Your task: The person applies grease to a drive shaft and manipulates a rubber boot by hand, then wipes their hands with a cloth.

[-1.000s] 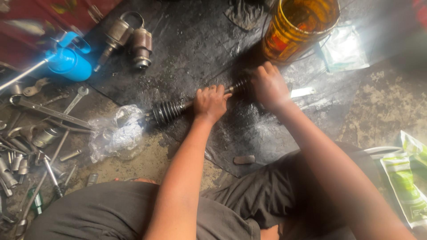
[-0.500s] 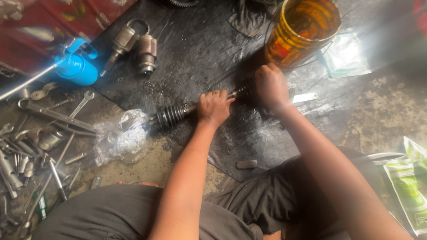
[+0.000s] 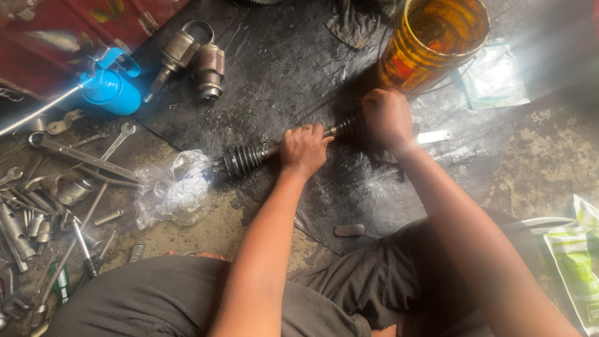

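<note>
A greasy drive shaft with a ribbed black rubber boot at its left end lies across a black oily mat. My left hand is closed around the shaft's middle. My right hand grips the second ribbed boot at the shaft's right end, just below a translucent amber bucket. The part of the shaft under both hands is hidden.
A crumpled clear plastic bag lies at the shaft's left end. Wrenches and sockets cover the floor on the left, by a blue oil can. Two metal joint parts lie at the back. Green packets sit far right.
The view has shifted slightly; both hands keep their grip on the shaft, which stays in about the same place on the mat.
</note>
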